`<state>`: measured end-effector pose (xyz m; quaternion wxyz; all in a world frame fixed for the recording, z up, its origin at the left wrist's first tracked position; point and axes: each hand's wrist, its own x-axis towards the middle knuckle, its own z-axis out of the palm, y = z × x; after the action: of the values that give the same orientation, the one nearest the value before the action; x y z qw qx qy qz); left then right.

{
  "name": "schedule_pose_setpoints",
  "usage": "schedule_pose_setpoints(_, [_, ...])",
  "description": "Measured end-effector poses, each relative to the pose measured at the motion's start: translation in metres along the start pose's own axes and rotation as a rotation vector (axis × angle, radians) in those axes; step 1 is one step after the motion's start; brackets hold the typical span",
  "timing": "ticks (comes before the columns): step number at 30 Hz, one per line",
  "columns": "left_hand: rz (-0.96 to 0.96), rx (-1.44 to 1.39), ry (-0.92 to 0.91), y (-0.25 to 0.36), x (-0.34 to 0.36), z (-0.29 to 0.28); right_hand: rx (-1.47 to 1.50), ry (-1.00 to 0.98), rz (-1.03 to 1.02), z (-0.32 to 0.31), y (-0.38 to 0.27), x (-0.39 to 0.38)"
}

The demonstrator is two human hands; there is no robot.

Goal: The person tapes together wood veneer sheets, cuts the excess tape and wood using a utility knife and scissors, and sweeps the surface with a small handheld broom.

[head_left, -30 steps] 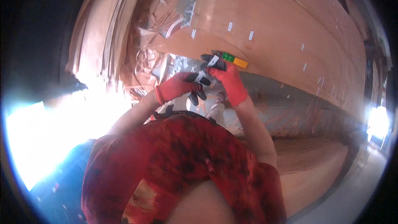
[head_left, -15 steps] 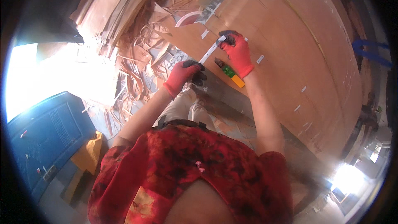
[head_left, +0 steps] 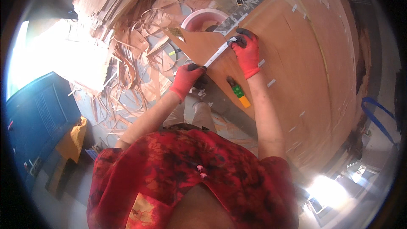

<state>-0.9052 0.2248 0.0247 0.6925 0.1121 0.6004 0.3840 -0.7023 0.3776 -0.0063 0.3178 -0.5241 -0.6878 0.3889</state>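
A white paper tape strip (head_left: 217,54) with small dark marks stretches between my two gloved hands over a thin brown wood veneer sheet (head_left: 292,80). My left hand (head_left: 188,80), in a red glove with dark fingertips, pinches its lower end at the sheet's near-left edge. The upper end is between the bent fingers of my right hand (head_left: 246,54), gloved alike, above the veneer. Whether the strip's middle touches the sheet, I cannot tell. Beside my right forearm, a small tool (head_left: 239,93) with a green and yellow handle and dark tip lies on the veneer.
Several short white tape pieces (head_left: 271,83) dot the veneer. Past its far-left edge sits a pink basin (head_left: 199,18). Torn veneer scraps (head_left: 131,63) litter the floor on the left, below a stack of sheets (head_left: 104,4). A blue panel-sided object (head_left: 44,110) stands far left.
My head view has shifted, bringing more of the pink basin into sight. Both hands still hold the strip, now pulled straight, with my right hand slightly farther right.
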Motion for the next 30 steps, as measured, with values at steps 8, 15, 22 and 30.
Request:
schedule_pose_setpoints(8, [0.041,0.210,0.145,-0.006,0.009,0.008,-0.486,0.054,-0.156,0.004,-0.002,0.001])
schedule_pose_setpoints(15, [0.082,0.190,0.130,-0.008,0.006,0.011,-0.189,0.118,-0.158,-0.017,-0.015,-0.001])
schedule_pose_setpoints(22, [0.218,0.279,0.189,-0.011,0.010,0.012,-0.598,-0.259,-0.501,-0.024,-0.015,-0.039])
schedule_pose_setpoints(30, [0.134,0.216,0.102,-0.020,-0.001,-0.008,-0.927,-0.558,-0.501,-0.020,-0.031,-0.043])
